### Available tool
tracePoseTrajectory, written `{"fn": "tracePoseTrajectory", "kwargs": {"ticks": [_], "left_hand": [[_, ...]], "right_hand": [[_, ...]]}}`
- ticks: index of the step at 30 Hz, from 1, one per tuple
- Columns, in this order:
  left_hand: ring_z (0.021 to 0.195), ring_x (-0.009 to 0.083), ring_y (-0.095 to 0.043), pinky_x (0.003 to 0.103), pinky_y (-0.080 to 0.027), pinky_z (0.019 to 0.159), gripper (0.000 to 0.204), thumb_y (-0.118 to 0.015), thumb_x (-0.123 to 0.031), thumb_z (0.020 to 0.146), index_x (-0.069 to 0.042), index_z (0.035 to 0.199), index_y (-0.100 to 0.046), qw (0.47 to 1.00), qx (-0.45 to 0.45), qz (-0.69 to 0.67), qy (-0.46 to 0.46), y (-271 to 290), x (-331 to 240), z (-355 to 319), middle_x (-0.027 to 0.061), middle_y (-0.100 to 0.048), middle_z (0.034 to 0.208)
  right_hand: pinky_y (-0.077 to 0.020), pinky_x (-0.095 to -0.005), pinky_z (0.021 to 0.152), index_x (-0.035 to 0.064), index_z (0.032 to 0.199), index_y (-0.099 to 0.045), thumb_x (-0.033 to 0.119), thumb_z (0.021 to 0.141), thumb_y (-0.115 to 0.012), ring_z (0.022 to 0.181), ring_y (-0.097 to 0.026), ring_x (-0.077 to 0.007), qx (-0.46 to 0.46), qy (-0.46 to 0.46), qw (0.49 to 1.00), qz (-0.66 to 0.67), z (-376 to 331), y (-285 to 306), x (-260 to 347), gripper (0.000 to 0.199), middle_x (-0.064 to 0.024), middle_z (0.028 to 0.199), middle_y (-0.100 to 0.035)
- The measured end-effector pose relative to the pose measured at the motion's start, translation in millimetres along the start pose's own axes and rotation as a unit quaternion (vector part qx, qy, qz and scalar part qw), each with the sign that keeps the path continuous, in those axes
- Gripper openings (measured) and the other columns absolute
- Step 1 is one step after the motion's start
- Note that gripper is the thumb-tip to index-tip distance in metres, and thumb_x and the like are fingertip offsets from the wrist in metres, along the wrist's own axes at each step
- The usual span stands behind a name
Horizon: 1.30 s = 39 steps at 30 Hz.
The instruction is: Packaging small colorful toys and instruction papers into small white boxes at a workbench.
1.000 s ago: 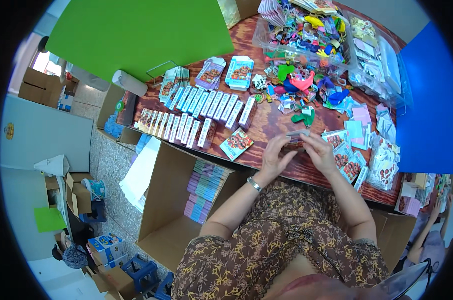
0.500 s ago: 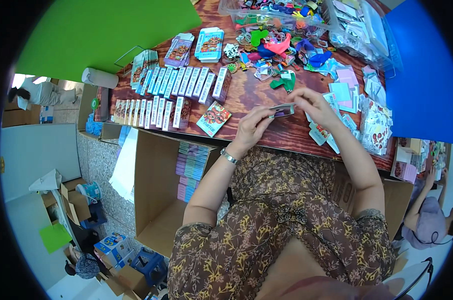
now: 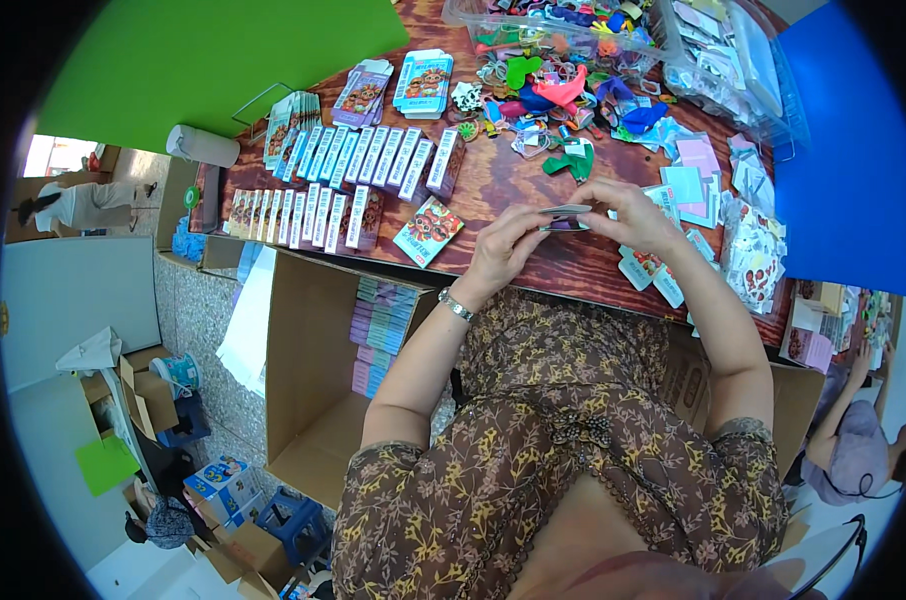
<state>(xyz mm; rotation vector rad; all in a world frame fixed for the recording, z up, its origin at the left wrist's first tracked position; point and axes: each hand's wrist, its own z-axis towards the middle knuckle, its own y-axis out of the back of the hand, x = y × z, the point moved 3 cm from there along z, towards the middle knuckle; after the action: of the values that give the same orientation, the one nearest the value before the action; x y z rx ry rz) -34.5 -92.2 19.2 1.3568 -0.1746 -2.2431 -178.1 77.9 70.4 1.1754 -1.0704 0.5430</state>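
Note:
Between my two hands is a small flat carton (image 3: 565, 225), its end toward me open and something purple showing inside. My left hand (image 3: 503, 243) grips its left side with thumb and fingers. At the right end, my right hand (image 3: 625, 214) pinches the carton's edge or flap. A finished-looking carton (image 3: 429, 232) with a colourful printed face lies flat left of my left hand. Farther left, two rows of filled-out cartons (image 3: 318, 217) stand on edge on the wood-grained table (image 3: 503, 180). Flat printed cartons (image 3: 653, 270) lie beneath and beside my right forearm.
Loose colourful small toys and balloons (image 3: 573, 95) spread behind my hands, before a clear plastic bin (image 3: 563, 40). Another clear bin (image 3: 723, 65) holds packets. Stacked flat cartons (image 3: 423, 85) lie at the back left. An open cardboard box (image 3: 313, 400) stands below the table edge.
My right hand has come down and left onto the carton's right end, where it now touches. The carton has tilted so its open end faces me more. My left hand keeps its hold.

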Motion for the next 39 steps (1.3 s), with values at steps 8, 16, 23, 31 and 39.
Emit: {"fn": "tracePoseTrajectory", "kwargs": {"ticks": [8,16,23,31,39], "left_hand": [[0.096,0.0311,-0.069,0.037,-0.055,0.081,0.023,-0.075,0.002,0.083,-0.001,0.105,-0.068,1.000,-0.024,0.012,0.010,-2.1,-1.8,-3.6,0.0147,-0.069,0.107],[0.086,0.0229,-0.072,0.032,-0.059,0.073,0.025,-0.076,0.001,0.086,0.000,0.105,-0.060,0.992,-0.051,-0.066,0.093,-10.6,17.6,-17.4,0.0130,-0.069,0.098],[0.087,0.0215,-0.074,0.032,-0.061,0.075,0.030,-0.076,-0.001,0.088,-0.001,0.109,-0.055,0.991,-0.050,-0.070,0.098,-12.8,20.1,-17.0,0.0124,-0.070,0.097],[0.091,0.0218,-0.075,0.032,-0.062,0.077,0.031,-0.076,-0.002,0.088,0.000,0.111,-0.056,0.992,-0.055,-0.070,0.091,-12.8,18.4,-17.0,0.0126,-0.071,0.098],[0.089,0.0206,-0.073,0.031,-0.061,0.074,0.028,-0.073,-0.001,0.090,0.000,0.114,-0.058,0.991,-0.079,-0.084,0.073,-13.3,5.0,-12.2,0.0128,-0.068,0.101]], "right_hand": [[-0.0526,-0.0371,0.085,0.0017,0.104,-0.069,0.007,0.091,-0.068,0.097,-0.068,-0.0249,0.002,0.077,0.997,-0.021,-3.9,0.0,10.3,0.015,-0.0099,0.105,-0.069],[-0.0536,-0.0391,0.080,0.0041,0.104,-0.070,0.009,0.089,-0.072,0.094,-0.068,-0.0277,-0.018,0.084,0.991,-0.103,0.8,-6.0,14.1,0.016,-0.0096,0.098,-0.068],[-0.0525,-0.0403,0.078,0.0075,0.105,-0.070,0.002,0.078,-0.074,0.094,-0.063,-0.0289,-0.134,0.192,0.933,-0.273,-8.6,-23.7,18.6,0.027,-0.0081,0.099,-0.064],[-0.0505,-0.0397,0.073,0.0065,0.104,-0.070,-0.002,0.074,-0.073,0.088,-0.059,-0.0290,-0.164,0.176,0.916,-0.322,-12.5,-40.8,28.1,0.031,-0.0089,0.092,-0.059],[-0.0512,-0.0380,0.076,0.0056,0.099,-0.070,0.001,0.074,-0.073,0.086,-0.059,-0.0267,-0.187,0.154,0.916,-0.319,-12.5,-43.5,31.7,0.025,-0.0066,0.087,-0.057]]}}
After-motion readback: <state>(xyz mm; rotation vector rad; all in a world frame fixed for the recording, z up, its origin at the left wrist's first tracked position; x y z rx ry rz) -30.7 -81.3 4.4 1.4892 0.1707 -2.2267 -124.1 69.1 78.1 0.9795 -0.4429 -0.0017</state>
